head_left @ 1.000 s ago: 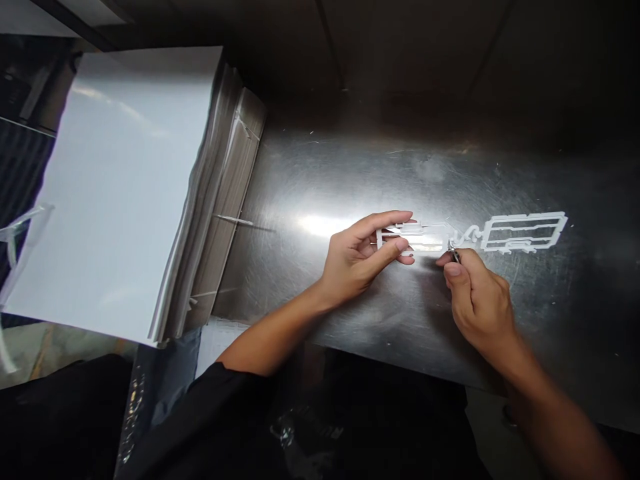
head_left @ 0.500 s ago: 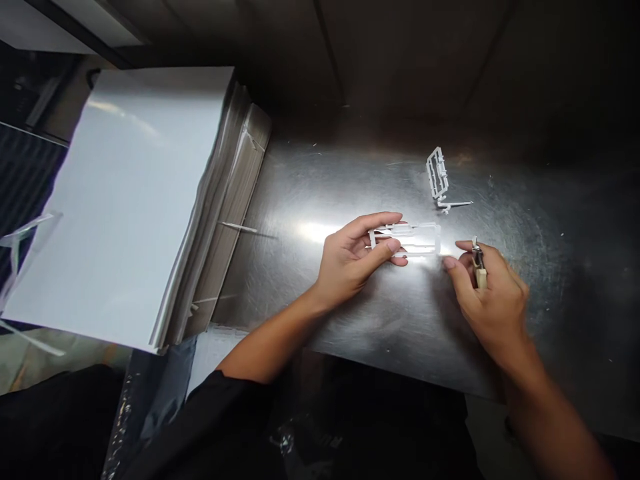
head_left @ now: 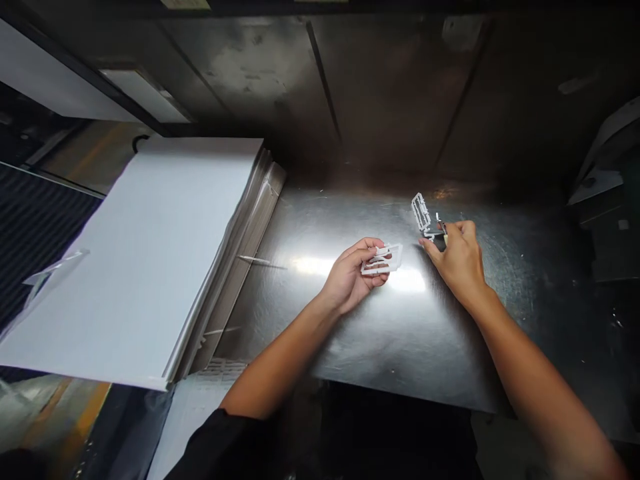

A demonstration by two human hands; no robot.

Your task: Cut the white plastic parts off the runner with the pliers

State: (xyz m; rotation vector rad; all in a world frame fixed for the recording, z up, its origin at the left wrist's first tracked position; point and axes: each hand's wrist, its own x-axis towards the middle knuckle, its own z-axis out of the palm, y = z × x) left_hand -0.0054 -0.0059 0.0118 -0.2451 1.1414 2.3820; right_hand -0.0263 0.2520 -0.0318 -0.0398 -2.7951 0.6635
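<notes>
My left hand (head_left: 350, 277) is closed on a small white plastic frame piece (head_left: 384, 260), held just above the shiny metal table (head_left: 350, 333). My right hand (head_left: 457, 257) grips a small cutting tool (head_left: 442, 228) with a pale handle and reaches toward the back of the table. Its fingertips are right beside a second white plastic frame piece (head_left: 421, 215), which stands tilted on the table surface. Whether the hand touches that piece is unclear.
A thick stack of white sheets (head_left: 150, 260) lies at the left, overhanging the table edge. A dark metal wall (head_left: 350, 87) rises behind the table. Dark machine parts (head_left: 605, 193) stand at the right edge.
The cut-off frame piece lies at the back of the table. My right hand has moved up and away toward it with the tool. My left hand has turned its piece.
</notes>
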